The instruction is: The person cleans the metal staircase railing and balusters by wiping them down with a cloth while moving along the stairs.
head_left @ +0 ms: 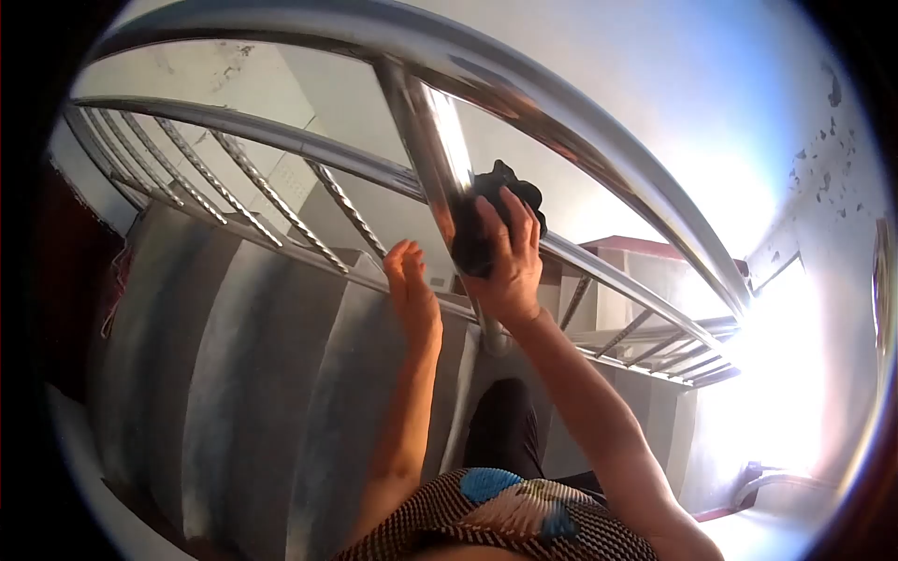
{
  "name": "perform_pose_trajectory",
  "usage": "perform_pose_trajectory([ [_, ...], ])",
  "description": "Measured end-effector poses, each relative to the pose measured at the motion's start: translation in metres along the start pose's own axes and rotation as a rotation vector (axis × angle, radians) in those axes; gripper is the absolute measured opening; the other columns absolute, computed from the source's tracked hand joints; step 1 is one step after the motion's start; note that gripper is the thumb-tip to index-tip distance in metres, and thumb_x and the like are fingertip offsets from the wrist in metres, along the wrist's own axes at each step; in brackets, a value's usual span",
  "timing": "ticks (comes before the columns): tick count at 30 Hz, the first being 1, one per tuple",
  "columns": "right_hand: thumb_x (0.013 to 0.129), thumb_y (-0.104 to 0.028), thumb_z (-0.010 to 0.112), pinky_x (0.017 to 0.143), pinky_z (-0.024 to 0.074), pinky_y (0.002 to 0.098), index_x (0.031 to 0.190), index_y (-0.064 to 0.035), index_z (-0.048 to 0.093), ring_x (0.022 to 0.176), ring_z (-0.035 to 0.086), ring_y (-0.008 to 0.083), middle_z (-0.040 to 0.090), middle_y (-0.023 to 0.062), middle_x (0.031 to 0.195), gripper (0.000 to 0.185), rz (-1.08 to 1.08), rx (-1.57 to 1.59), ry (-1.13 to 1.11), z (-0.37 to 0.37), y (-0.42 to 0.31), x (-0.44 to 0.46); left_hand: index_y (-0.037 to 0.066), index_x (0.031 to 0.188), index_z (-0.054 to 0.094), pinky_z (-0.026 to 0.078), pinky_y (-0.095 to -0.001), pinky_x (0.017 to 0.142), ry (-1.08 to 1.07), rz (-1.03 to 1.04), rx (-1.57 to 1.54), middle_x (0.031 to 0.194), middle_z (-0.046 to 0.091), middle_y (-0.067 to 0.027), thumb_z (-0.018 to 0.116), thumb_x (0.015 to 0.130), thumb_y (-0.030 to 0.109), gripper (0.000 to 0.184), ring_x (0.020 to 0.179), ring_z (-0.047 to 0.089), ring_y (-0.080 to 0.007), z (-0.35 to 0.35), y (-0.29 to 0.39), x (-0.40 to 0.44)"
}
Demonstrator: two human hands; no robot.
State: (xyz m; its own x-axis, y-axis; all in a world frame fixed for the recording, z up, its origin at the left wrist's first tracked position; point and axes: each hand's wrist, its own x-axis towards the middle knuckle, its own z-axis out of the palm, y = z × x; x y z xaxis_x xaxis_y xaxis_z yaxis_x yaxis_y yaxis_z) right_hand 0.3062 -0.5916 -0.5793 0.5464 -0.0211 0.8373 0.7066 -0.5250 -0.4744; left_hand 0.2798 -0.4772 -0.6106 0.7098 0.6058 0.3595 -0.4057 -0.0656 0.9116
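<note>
Clasping black cloth point(472, 248) against the metal post point(426, 140), right fingers point(521, 224) curl; left fingers point(414, 266) bend loosely nearby

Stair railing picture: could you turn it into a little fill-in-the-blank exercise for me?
The right hand holds a ___ cloth against the thick metal post.
The left hand holds ___.
The bright glare lies toward the picture's ___ side.

Missing words: black; nothing; right.

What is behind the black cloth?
The metal post shows above and below the black cloth, held in the right hand; the stretch the cloth covers cannot be seen.
</note>
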Motion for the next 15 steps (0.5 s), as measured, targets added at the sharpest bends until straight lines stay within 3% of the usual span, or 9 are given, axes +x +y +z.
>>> perform_pose_trajectory([
  [2, 0.060, -0.011, 0.069, 0.089, 0.0409, 0.0425, 0.121, -0.0117, 0.044, 0.109, 0.042, 0.0339, 0.037, 0.0137, 0.125, 0.066, 0.001, 0.039, -0.011, -0.008, 0.004, 0.001, 0.003, 0.110, 0.046, 0.035, -0.0280, 0.085, -0.050, -0.038, -0.012, 0.099, 0.051, -0.0071, 0.041, 0.090, 0.030, 0.034, 0.094, 0.047, -0.0138, 0.010, -0.006, 0.012],
  [4, 0.064, -0.004, 0.066, 0.086, 0.0427, 0.0361, 0.118, -0.0095, 0.046, 0.104, 0.048, 0.0264, 0.046, 0.0102, 0.118, 0.057, 0.176, 0.448, -0.031, -0.010, 0.012, 0.008, 0.001, 0.111, 0.045, 0.036, -0.0263, 0.082, -0.244, -0.022, -0.117, 0.097, 0.051, -0.0073, 0.043, 0.089, 0.036, 0.041, 0.088, 0.047, -0.0125, 0.022, -0.003, 0.020],
  [5, 0.071, -0.004, 0.062, 0.082, 0.0441, 0.0314, 0.115, -0.0052, 0.047, 0.095, 0.053, 0.0188, 0.054, 0.0072, 0.106, 0.046, 0.546, 0.944, -0.081, -0.020, 0.006, 0.018, 0.005, 0.113, 0.044, 0.031, -0.0308, 0.090, -0.205, -0.037, 0.052, 0.103, 0.050, -0.0060, 0.045, 0.086, 0.046, 0.049, 0.097, 0.045, -0.0127, 0.030, -0.005, 0.019],
  [7, 0.076, -0.002, 0.057, 0.079, 0.0455, 0.0293, 0.114, -0.0034, 0.049, 0.089, 0.055, 0.0160, 0.057, 0.0052, 0.100, 0.039, 0.734, 1.419, -0.079, -0.043, -0.001, 0.044, -0.002, 0.112, 0.043, 0.039, -0.0289, 0.078, -0.249, 0.082, -0.059, 0.093, 0.051, -0.0079, 0.042, 0.089, 0.041, 0.049, 0.084, 0.048, -0.0141, 0.036, 0.001, 0.013],
  [9, 0.077, -0.004, 0.057, 0.080, 0.0449, 0.0299, 0.116, -0.0023, 0.047, 0.091, 0.054, 0.0157, 0.056, 0.0068, 0.101, 0.040, 0.562, 1.327, -0.082, -0.031, -0.020, 0.060, -0.002, 0.113, 0.042, 0.039, -0.0299, 0.080, -0.285, 0.093, 0.123, 0.098, 0.053, -0.0098, 0.043, 0.089, 0.040, 0.049, 0.091, 0.050, -0.0172, 0.026, -0.004, 0.023],
  [10, 0.073, -0.005, 0.061, 0.087, 0.0412, 0.0328, 0.121, -0.0019, 0.041, 0.103, 0.050, 0.0237, 0.050, 0.0123, 0.113, 0.052, 0.351, 1.149, -0.090, -0.016, -0.032, 0.064, -0.001, 0.114, 0.042, 0.039, -0.0297, 0.082, -0.336, 0.192, 0.133, 0.102, 0.054, -0.0104, 0.047, 0.088, 0.038, 0.047, 0.096, 0.050, -0.0181, 0.020, -0.012, 0.029],
  [11, 0.066, -0.004, 0.064, 0.094, 0.0359, 0.0366, 0.126, -0.0040, 0.035, 0.115, 0.040, 0.0330, 0.038, 0.0174, 0.126, 0.067, -0.002, 0.534, 0.089, 0.002, -0.031, 0.066, -0.001, 0.113, 0.043, 0.039, -0.0301, 0.082, -0.351, 0.106, 0.009, 0.102, 0.054, -0.0098, 0.051, 0.086, 0.038, 0.048, 0.096, 0.050, -0.0170, 0.022, -0.019, 0.035],
  [13, 0.060, -0.004, 0.067, 0.097, 0.0336, 0.0396, 0.129, -0.0073, 0.033, 0.120, 0.033, 0.0398, 0.028, 0.0213, 0.132, 0.077, 0.001, 0.507, -0.004, 0.004, -0.025, 0.062, -0.001, 0.115, 0.043, 0.037, -0.0305, 0.087, -0.445, 0.075, -0.029, 0.107, 0.052, -0.0108, 0.054, 0.085, 0.036, 0.048, 0.102, 0.048, -0.0173, 0.013, -0.014, 0.035],
  [15, 0.060, -0.003, 0.067, 0.098, 0.0338, 0.0411, 0.127, -0.0092, 0.036, 0.119, 0.034, 0.0406, 0.031, 0.0220, 0.131, 0.074, -0.058, 0.328, -0.130, -0.013, -0.014, 0.044, 0.000, 0.116, 0.043, 0.036, -0.0307, 0.090, -0.488, 0.048, -0.019, 0.109, 0.052, -0.0102, 0.055, 0.085, 0.035, 0.049, 0.104, 0.046, -0.0175, 0.008, -0.009, 0.037],
])
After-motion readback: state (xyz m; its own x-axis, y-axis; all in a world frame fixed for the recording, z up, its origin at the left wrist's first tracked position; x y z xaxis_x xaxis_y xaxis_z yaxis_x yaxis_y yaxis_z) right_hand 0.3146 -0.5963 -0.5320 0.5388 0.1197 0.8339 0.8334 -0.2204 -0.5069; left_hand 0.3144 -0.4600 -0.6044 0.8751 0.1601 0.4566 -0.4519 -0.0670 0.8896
